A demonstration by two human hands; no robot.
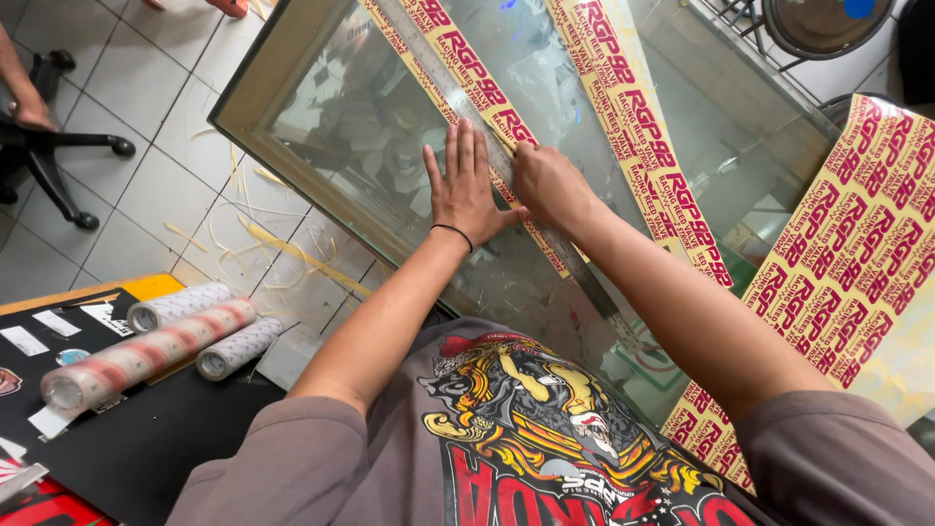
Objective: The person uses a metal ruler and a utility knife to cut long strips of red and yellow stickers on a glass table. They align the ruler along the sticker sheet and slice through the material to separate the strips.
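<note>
Fingers [458,156] flat beside ruler [467,112] edge

Two long cream sticker strips with repeating red print [638,127] lie diagonally on the glass surface [370,117], running from 12 o'clock toward 4 o'clock. A wide cream sheet of the same red-printed stickers [847,263] lies at 3 o'clock, reaching down toward 5 o'clock. At 8 o'clock, three rolled sheets [146,351], white and red-banded, rest on a black surface [146,448]. Small white rectangular labels [24,341] and a round pale sticker [71,356] lie at 9 o'clock on that same surface.
</note>
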